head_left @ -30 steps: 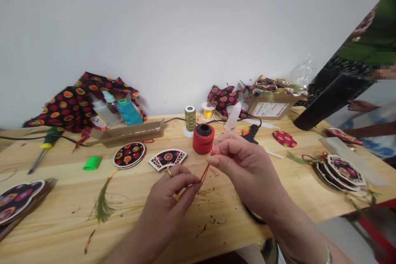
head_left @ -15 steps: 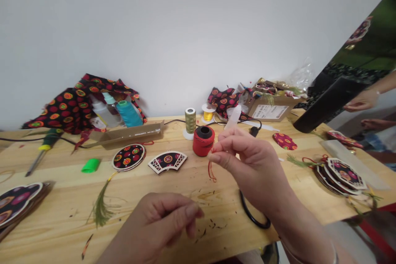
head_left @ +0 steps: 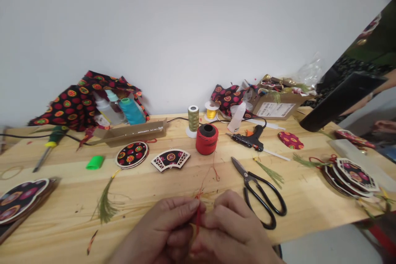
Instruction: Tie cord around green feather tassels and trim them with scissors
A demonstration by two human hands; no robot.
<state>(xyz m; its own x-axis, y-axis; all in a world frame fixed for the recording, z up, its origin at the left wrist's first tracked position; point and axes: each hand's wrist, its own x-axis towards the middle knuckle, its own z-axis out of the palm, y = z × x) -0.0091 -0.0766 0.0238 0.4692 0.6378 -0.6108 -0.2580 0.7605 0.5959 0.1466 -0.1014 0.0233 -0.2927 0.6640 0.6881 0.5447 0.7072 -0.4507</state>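
Note:
Red thread (head_left: 198, 214) is pinched between my two hands, low at the front of the table. My left hand (head_left: 165, 225) closes thumb and finger on it. Close beside, my right hand (head_left: 230, 229) has its fingers curled on the same thread; the exact grip of its fingertips is partly hidden. A thin strand runs up toward the red thread spool (head_left: 206, 140). Behind my hands lies a fan-shaped fabric ornament (head_left: 170, 160) in a pale cut-out frame. Black-handled scissors (head_left: 260, 194) lie just right of my right hand.
A glue gun (head_left: 249, 139) and a green tassel (head_left: 269, 171) lie to the right, near stacked ornaments (head_left: 352, 175). To the left are a round tasselled ornament (head_left: 132, 154), a green cap (head_left: 95, 162) and a screwdriver (head_left: 46, 152). Another person's hand (head_left: 385, 126) shows at far right.
My right hand has come down and toward me from beside the red spool, bringing the red thread to my left hand. The scissors and glue gun are now uncovered.

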